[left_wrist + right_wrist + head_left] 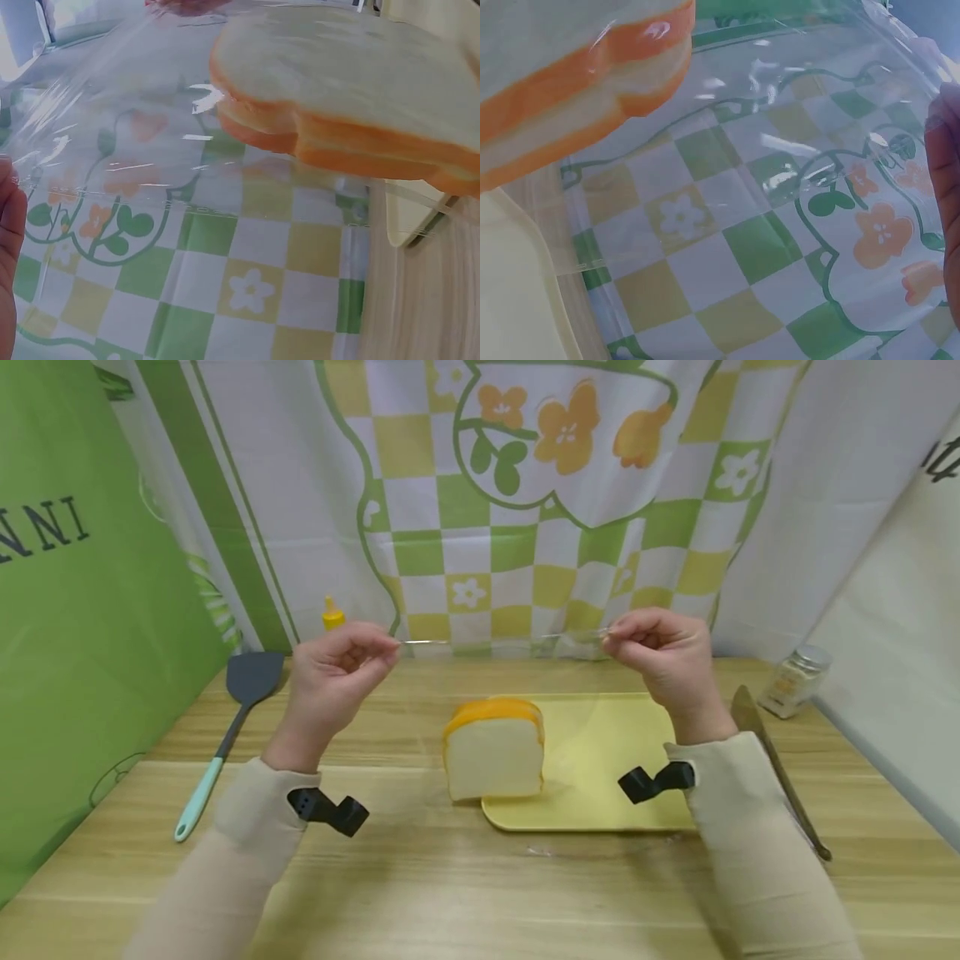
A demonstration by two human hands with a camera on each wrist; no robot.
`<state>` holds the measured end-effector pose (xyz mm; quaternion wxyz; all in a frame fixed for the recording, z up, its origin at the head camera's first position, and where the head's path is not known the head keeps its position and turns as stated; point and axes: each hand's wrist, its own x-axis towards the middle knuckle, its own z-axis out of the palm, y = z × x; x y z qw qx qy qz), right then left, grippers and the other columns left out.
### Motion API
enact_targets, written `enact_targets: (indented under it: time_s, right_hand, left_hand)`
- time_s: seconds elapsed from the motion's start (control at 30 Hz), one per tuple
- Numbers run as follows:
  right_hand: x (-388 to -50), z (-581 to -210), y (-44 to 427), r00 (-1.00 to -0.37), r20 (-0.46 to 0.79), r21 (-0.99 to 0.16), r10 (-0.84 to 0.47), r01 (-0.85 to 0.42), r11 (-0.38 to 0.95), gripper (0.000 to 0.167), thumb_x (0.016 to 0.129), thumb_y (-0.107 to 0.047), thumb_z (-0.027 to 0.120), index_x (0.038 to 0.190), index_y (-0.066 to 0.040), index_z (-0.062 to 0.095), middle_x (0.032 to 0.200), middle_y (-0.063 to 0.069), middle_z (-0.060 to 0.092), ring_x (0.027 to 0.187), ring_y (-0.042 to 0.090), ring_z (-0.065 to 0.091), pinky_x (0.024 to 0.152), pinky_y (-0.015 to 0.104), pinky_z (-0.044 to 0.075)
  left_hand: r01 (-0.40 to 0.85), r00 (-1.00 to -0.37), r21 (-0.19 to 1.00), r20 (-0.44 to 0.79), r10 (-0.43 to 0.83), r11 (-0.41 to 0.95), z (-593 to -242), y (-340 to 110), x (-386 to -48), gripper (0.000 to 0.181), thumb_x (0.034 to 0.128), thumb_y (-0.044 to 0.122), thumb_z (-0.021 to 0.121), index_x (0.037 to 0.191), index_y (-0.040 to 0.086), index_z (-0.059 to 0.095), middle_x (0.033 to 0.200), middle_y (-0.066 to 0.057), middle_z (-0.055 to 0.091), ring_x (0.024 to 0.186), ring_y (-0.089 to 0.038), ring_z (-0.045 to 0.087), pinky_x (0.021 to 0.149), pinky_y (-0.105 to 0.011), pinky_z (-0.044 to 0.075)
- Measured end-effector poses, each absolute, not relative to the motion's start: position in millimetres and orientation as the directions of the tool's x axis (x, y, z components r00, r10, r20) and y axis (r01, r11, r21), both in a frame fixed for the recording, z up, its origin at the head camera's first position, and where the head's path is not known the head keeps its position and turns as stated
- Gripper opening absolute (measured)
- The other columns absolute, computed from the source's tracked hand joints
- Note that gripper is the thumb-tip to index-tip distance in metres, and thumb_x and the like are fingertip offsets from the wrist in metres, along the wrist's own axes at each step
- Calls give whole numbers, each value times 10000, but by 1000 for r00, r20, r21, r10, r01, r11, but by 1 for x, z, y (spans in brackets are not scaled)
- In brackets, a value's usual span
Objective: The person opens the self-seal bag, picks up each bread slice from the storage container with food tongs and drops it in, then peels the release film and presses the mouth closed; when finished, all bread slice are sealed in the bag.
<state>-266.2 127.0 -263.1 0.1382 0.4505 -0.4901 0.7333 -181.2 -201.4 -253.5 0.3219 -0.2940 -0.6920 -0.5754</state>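
A clear plastic bag [573,647] is stretched between both hands, its upper edge nearly level. My left hand [333,681] pinches one upper corner between thumb and fingers. The opposite corner is pinched by my right hand [667,660]. Bread slices [495,756] with orange crust show through the film between and below the hands, and appear to be inside the bag. Both wrist views show the slices [360,97] close up, two layers stacked, with shiny creases of film [780,172] beside them. Only part of each hand shows in its own wrist view.
A yellow tray [600,777] lies behind the bread on the wooden table [390,893]. A knife [780,768] and a glass seasoning jar [797,681] are at right. At left lies a spatula [236,727], with a yellow-capped bottle [333,615] behind the left hand. A checkered curtain [465,543] hangs behind.
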Motion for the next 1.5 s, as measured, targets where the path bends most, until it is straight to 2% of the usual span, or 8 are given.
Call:
enact_targets:
  time_s: [0.2,0.3,0.43,0.6,0.8,1.03,1.2,1.5]
  right_hand:
    - [-269,-264,126,-563,794,-593,-229,-634,-496,158,751,220,596,787,89,675,808,95,696,726,157,667,661,214,539]
    - [-270,-264,127,-594,774,-627,-217,-675,-389,134,760,131,669,860,43,683,809,44,686,712,119,647,636,188,524]
    - [-269,-259,129,-633,741,-671,-224,-696,-253,318,781,77,679,1085,-10,642,848,8,655,731,99,604,620,169,489]
    - [-255,-233,122,-693,674,-735,-257,-662,-146,367,850,0,629,1213,-44,593,950,13,646,849,111,590,719,167,478]
    - [-237,-190,83,-736,493,-751,-464,-630,200,323,890,-145,619,1191,-27,610,1048,32,663,907,117,614,785,222,496]
    - [-234,-170,28,-721,161,-640,-674,-596,485,307,831,-285,693,1087,-117,691,1069,23,680,968,146,614,862,350,479]
    - [-236,-168,4,-693,57,-553,-719,-621,555,197,796,-286,725,941,-153,738,941,-37,694,886,115,597,810,298,469]
    - [-235,-173,-16,-691,7,-563,-722,-600,569,66,754,-204,746,796,-153,750,770,-38,693,766,116,572,691,250,461]
  left_hand:
    - [762,-637,619,770,45,191,-253,-202,-183,149,772,-151,639,846,-33,691,839,64,670,576,-71,519,516,-172,420]
    - [762,-633,601,771,78,243,-252,-204,-185,124,774,-136,650,886,-88,670,855,55,671,552,-86,501,499,-179,407]
    - [773,-616,566,777,126,287,-251,-205,-186,141,784,-102,660,918,-63,682,879,40,675,565,-108,499,502,-191,401]
    - [779,-613,560,775,155,282,-248,-206,-185,154,792,-97,655,921,-24,694,890,71,670,544,-86,468,486,-192,386]
    - [776,-621,581,771,139,244,-246,-202,-180,178,778,-122,654,913,-14,700,873,53,671,595,-94,532,518,-183,422]
    - [747,-653,626,755,66,223,-248,-195,-176,122,767,-134,659,884,-97,658,830,64,660,600,-88,555,540,-186,454]
    - [739,-662,640,748,48,210,-251,-191,-177,140,763,-147,654,900,-126,634,808,61,661,618,-81,573,563,-179,473]
    - [741,-665,659,747,5,131,-251,-185,-181,287,739,-186,650,1010,-102,600,819,36,635,723,-91,600,596,-173,488]
